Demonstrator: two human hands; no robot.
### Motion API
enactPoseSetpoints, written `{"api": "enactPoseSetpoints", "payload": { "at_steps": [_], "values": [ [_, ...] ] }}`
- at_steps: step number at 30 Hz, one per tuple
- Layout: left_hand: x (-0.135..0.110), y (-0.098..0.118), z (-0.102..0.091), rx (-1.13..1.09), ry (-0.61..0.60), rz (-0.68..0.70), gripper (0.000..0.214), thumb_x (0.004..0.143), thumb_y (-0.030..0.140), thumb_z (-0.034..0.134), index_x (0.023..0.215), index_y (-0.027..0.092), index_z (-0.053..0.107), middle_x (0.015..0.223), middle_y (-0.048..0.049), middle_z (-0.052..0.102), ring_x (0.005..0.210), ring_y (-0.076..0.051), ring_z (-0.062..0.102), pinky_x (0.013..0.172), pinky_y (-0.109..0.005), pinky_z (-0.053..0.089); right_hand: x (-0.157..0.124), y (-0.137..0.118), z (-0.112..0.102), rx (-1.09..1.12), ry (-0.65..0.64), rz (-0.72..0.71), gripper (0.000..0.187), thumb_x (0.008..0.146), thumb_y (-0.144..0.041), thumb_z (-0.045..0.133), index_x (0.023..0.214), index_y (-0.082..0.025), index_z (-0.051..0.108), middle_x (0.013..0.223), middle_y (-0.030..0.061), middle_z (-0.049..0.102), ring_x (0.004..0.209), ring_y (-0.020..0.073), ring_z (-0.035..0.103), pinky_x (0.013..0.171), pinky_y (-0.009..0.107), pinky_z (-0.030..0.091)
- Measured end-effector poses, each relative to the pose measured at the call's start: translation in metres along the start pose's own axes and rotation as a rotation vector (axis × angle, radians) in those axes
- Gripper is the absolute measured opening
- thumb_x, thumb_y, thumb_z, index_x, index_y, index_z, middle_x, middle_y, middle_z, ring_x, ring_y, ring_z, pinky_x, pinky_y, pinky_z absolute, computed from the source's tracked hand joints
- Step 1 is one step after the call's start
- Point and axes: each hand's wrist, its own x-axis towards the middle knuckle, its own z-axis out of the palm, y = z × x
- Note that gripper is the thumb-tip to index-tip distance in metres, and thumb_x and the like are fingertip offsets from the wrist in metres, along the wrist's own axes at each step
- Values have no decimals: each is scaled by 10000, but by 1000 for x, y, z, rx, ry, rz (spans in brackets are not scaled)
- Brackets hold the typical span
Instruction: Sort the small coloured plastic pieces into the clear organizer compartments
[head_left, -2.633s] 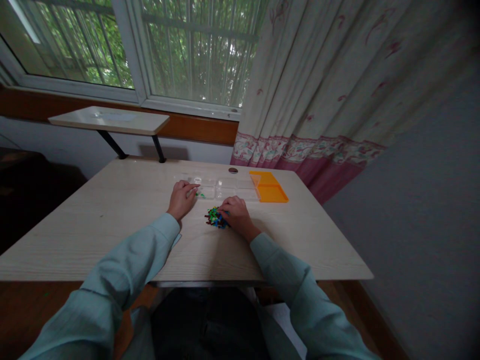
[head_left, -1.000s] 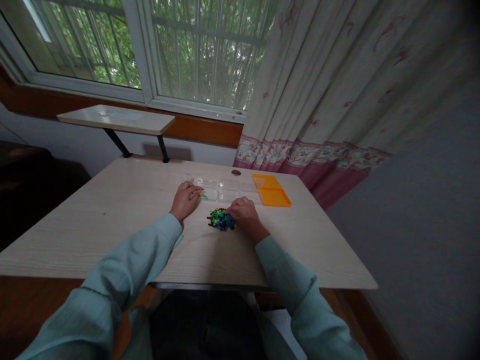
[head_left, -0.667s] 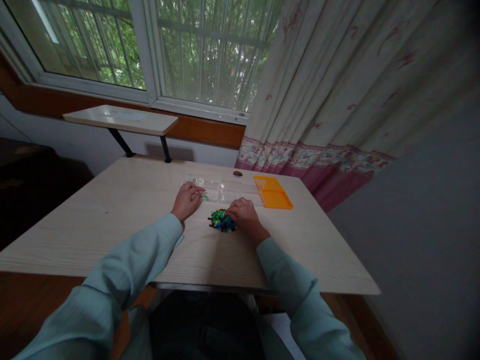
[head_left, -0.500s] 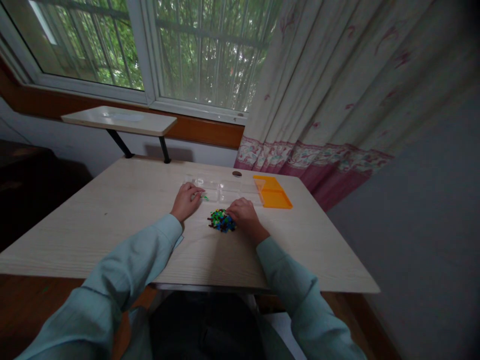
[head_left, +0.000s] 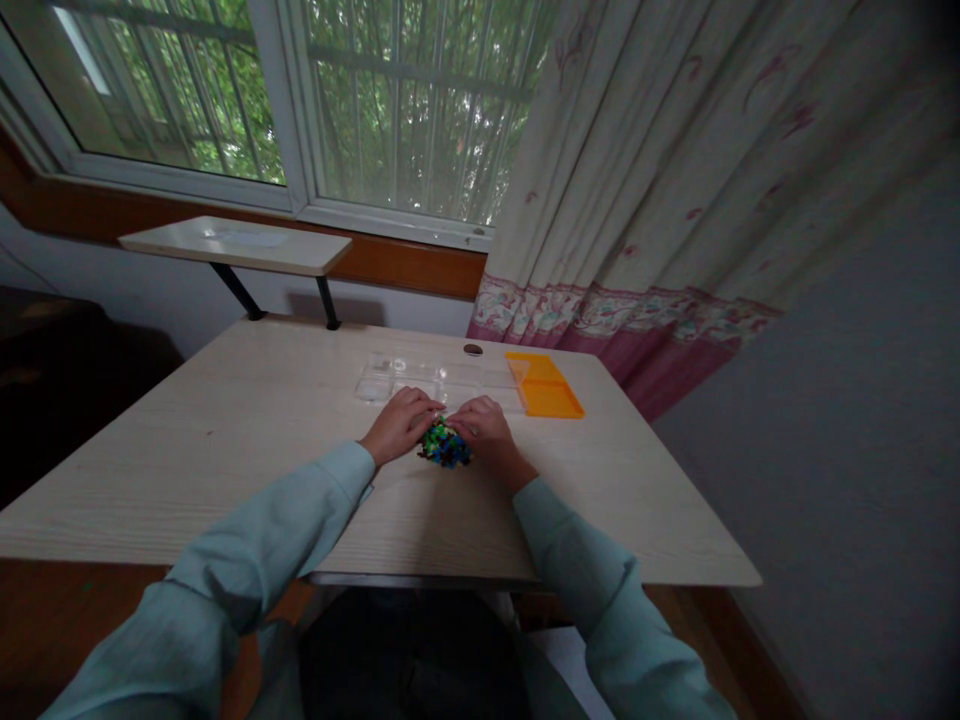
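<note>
A small heap of coloured beads (head_left: 445,446), green, blue and dark, lies on the pale wooden table (head_left: 247,440). My left hand (head_left: 401,423) rests at the heap's left edge, fingers curled and touching the beads. My right hand (head_left: 486,432) sits at the heap's right edge, fingers bent down onto it. Whether either hand grips a bead is hidden. Just beyond both hands lies a clear plastic compartment box (head_left: 420,378).
An orange lid (head_left: 543,384) lies to the right of the clear box, and a small dark round object (head_left: 472,349) sits behind it. A white shelf (head_left: 232,243) stands under the window. A patterned curtain (head_left: 645,190) hangs at the right.
My left hand has moved right from the clear box's near edge to the left side of the bead heap. My right hand has stayed at the heap.
</note>
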Motion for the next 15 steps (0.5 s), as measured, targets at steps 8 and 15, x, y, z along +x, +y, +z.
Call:
{"api": "enactPoseSetpoints", "payload": {
  "at_steps": [8, 15],
  "values": [
    [-2, -4, 2, 34, -29, 2, 271, 960, 381, 515, 920, 206, 718, 903, -66, 635, 922, -213, 550, 861, -378, 437, -1, -2, 3, -39, 27, -75, 211, 948, -293, 571, 956, -259, 779, 919, 47, 691, 955, 188, 537, 859, 319, 339],
    [-2, -16, -5, 73, 82, -53, 217, 939, 358, 555, 910, 207, 708, 903, -62, 628, 927, -212, 537, 863, -379, 436, -5, 15, -5, 67, -29, -186, 116, 887, -275, 664, 915, -224, 765, 893, 53, 721, 889, 187, 585, 840, 321, 391]
  ]
}}
